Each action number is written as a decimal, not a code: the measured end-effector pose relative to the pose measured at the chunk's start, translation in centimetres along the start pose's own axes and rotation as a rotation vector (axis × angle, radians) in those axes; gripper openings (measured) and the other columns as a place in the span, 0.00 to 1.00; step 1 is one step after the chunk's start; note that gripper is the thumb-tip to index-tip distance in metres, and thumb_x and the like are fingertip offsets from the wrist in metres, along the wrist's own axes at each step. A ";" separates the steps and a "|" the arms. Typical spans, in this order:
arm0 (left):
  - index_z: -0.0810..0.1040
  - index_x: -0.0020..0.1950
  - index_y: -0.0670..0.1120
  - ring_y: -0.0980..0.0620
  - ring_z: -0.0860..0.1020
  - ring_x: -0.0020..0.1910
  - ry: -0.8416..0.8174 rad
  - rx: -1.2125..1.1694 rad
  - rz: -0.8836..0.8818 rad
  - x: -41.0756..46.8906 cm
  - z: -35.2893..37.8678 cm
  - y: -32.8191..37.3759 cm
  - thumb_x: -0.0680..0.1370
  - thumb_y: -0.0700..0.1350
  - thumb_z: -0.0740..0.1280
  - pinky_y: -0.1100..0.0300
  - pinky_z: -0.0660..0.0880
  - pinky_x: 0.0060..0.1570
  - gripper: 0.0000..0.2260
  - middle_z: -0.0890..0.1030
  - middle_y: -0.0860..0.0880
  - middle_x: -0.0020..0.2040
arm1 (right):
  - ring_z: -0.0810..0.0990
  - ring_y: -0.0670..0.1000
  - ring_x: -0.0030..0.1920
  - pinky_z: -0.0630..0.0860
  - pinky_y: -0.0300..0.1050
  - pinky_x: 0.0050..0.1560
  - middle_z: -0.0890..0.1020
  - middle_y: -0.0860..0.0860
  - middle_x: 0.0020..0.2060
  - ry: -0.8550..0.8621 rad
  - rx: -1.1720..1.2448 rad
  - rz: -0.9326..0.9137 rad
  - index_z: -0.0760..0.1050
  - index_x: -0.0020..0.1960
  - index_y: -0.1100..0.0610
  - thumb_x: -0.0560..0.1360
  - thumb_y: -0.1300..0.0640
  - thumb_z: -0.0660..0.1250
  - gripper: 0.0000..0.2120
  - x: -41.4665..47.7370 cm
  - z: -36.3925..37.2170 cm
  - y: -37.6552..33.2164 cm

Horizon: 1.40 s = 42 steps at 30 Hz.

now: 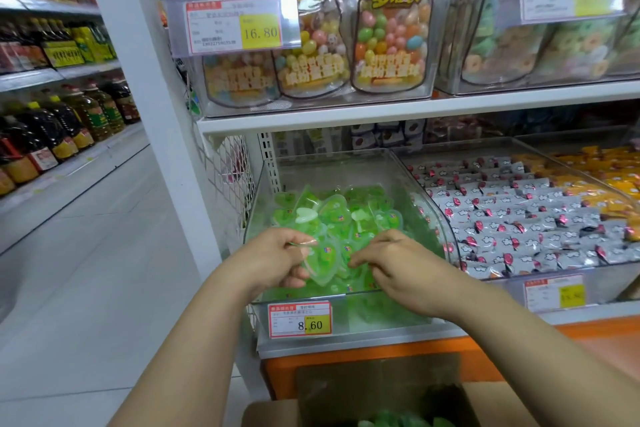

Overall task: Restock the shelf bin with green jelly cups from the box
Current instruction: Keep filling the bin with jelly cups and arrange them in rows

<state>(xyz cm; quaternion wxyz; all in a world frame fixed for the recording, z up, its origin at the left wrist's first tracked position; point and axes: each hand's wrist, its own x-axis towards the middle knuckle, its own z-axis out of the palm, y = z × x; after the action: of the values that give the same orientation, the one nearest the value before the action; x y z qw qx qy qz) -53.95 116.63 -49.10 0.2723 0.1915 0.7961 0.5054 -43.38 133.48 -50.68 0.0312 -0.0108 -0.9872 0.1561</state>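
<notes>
A clear plastic shelf bin [408, 170] holds a heap of heart-shaped green jelly cups [346, 215]. Both of my hands reach over its front edge. My left hand [277, 260] pinches a green jelly cup [322, 263] held upright above the heap. My right hand [391, 263] rests palm down on the cups, fingers curled; whether it grips one I cannot tell. A cardboard box [270, 412] with more green cups [391, 419] sits at the bottom of the view, below my arms.
A price tag [299, 319] reading 8.60 hangs on the bin's front. To the right are bins of silver-wrapped candies [519, 218] and orange packets [602, 177]. Jars of sweets [391, 31] stand on the shelf above. An aisle floor [86, 253] and oil bottles [69, 121] lie left.
</notes>
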 end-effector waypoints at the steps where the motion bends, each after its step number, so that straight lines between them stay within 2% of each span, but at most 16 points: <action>1: 0.74 0.50 0.47 0.56 0.75 0.30 -0.005 0.033 -0.004 -0.2 0.1 -0.2 0.81 0.38 0.59 0.67 0.75 0.29 0.07 0.75 0.45 0.35 | 0.57 0.48 0.72 0.57 0.47 0.71 0.71 0.45 0.68 -0.021 -0.027 -0.016 0.71 0.66 0.48 0.79 0.60 0.53 0.19 0.3 0.2 -0.4; 4: 0.75 0.50 0.48 0.53 0.75 0.31 -0.004 0.097 0.004 -0.3 0.3 -0.9 0.81 0.38 0.58 0.64 0.76 0.33 0.08 0.76 0.45 0.35 | 0.48 0.49 0.75 0.45 0.52 0.75 0.62 0.42 0.73 -0.087 -0.095 -0.020 0.68 0.68 0.49 0.80 0.56 0.51 0.19 1.1 0.6 -1.0; 6: 0.75 0.47 0.50 0.53 0.75 0.32 0.005 0.108 0.012 -0.3 0.2 -1.1 0.81 0.38 0.58 0.64 0.76 0.34 0.09 0.76 0.46 0.34 | 0.46 0.49 0.76 0.41 0.57 0.74 0.59 0.43 0.74 -0.135 -0.124 -0.008 0.65 0.71 0.48 0.80 0.54 0.50 0.20 1.4 0.8 -1.1; 10: 0.74 0.46 0.51 0.53 0.75 0.31 -0.001 0.104 0.015 -0.2 0.0 -1.2 0.81 0.39 0.59 0.62 0.76 0.35 0.09 0.77 0.46 0.34 | 0.46 0.49 0.76 0.38 0.60 0.73 0.55 0.45 0.75 -0.202 -0.166 0.023 0.60 0.73 0.47 0.81 0.52 0.48 0.21 2.0 0.9 -1.0; 14: 0.74 0.46 0.51 0.53 0.75 0.30 0.006 0.134 0.015 -0.1 0.1 -1.3 0.81 0.39 0.59 0.62 0.75 0.35 0.09 0.77 0.47 0.33 | 0.46 0.49 0.75 0.38 0.59 0.73 0.55 0.46 0.75 -0.218 -0.172 0.034 0.60 0.73 0.48 0.81 0.51 0.47 0.21 2.2 1.1 -1.0; 16: 0.75 0.47 0.51 0.54 0.75 0.30 0.009 0.140 0.013 -0.1 0.3 -1.2 0.81 0.40 0.59 0.63 0.75 0.35 0.09 0.78 0.48 0.33 | 0.47 0.48 0.75 0.40 0.55 0.74 0.55 0.46 0.75 -0.186 -0.128 0.018 0.59 0.74 0.49 0.81 0.52 0.48 0.22 2.1 0.9 -1.0; 18: 0.74 0.46 0.53 0.55 0.74 0.29 0.012 0.147 0.013 -0.1 0.5 -1.1 0.81 0.40 0.59 0.64 0.74 0.34 0.09 0.78 0.48 0.33 | 0.51 0.48 0.75 0.44 0.44 0.74 0.56 0.47 0.75 -0.124 -0.020 0.000 0.58 0.74 0.51 0.81 0.55 0.50 0.22 1.7 0.1 -1.0; 21: 0.74 0.48 0.51 0.53 0.76 0.32 0.007 0.140 0.000 0.0 0.9 -1.0 0.81 0.40 0.59 0.62 0.75 0.37 0.07 0.78 0.48 0.35 | 0.59 0.46 0.73 0.53 0.33 0.68 0.63 0.49 0.73 -0.044 0.031 -0.020 0.63 0.73 0.54 0.79 0.60 0.52 0.22 0.4 -1.8 -0.8; 24: 0.75 0.50 0.49 0.48 0.78 0.40 0.002 0.152 -0.005 0.3 1.5 -1.1 0.81 0.40 0.60 0.54 0.77 0.46 0.07 0.79 0.47 0.36 | 0.68 0.46 0.68 0.62 0.37 0.67 0.72 0.47 0.68 -0.050 -0.001 0.020 0.70 0.68 0.53 0.79 0.60 0.53 0.20 -1.6 -2.5 -0.4; 27: 0.74 0.48 0.50 0.48 0.78 0.41 0.001 0.176 0.002 0.6 1.7 -1.2 0.81 0.40 0.59 0.51 0.77 0.50 0.07 0.79 0.47 0.37 | 0.73 0.50 0.64 0.71 0.47 0.63 0.76 0.49 0.64 -0.110 -0.058 0.048 0.75 0.62 0.52 0.77 0.56 0.53 0.18 -2.9 -1.5 -0.1; 31: 0.74 0.53 0.49 0.53 0.77 0.34 -0.017 0.231 0.014 1.0 2.3 -1.3 0.81 0.40 0.60 0.55 0.76 0.46 0.06 0.78 0.47 0.33 | 0.74 0.52 0.62 0.72 0.51 0.60 0.77 0.51 0.62 -0.115 -0.099 0.066 0.76 0.60 0.55 0.77 0.52 0.54 0.18 -3.3 -1.1 0.1; 36: 0.75 0.55 0.48 0.60 0.76 0.27 -0.026 0.315 0.021 1.5 3.0 -1.0 0.80 0.40 0.62 0.68 0.71 0.29 0.06 0.78 0.49 0.35 | 0.76 0.54 0.58 0.74 0.53 0.57 0.79 0.55 0.57 -0.119 -0.092 0.056 0.76 0.55 0.59 0.74 0.51 0.54 0.19 -3.1 -1.0 0.7; 39: 0.76 0.53 0.48 0.59 0.76 0.28 0.026 0.380 0.017 1.8 3.5 -1.1 0.78 0.40 0.65 0.65 0.71 0.28 0.05 0.76 0.50 0.34 | 0.77 0.55 0.57 0.75 0.53 0.56 0.80 0.56 0.56 -0.102 -0.082 0.061 0.77 0.54 0.59 0.69 0.47 0.51 0.24 -2.8 -1.0 0.7; 42: 0.74 0.48 0.48 0.59 0.74 0.26 0.096 0.460 0.038 2.0 3.8 -1.3 0.76 0.41 0.68 0.68 0.65 0.23 0.04 0.75 0.52 0.32 | 0.77 0.55 0.57 0.75 0.53 0.56 0.80 0.56 0.55 -0.094 -0.074 0.059 0.77 0.53 0.59 0.67 0.46 0.49 0.27 -2.8 -1.0 0.8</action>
<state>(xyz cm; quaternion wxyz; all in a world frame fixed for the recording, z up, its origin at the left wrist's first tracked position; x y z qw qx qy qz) -53.14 119.84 -52.08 0.1737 0.2391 0.8987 0.3241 -40.53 134.49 -50.20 -0.0204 -0.0338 -0.9919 0.1205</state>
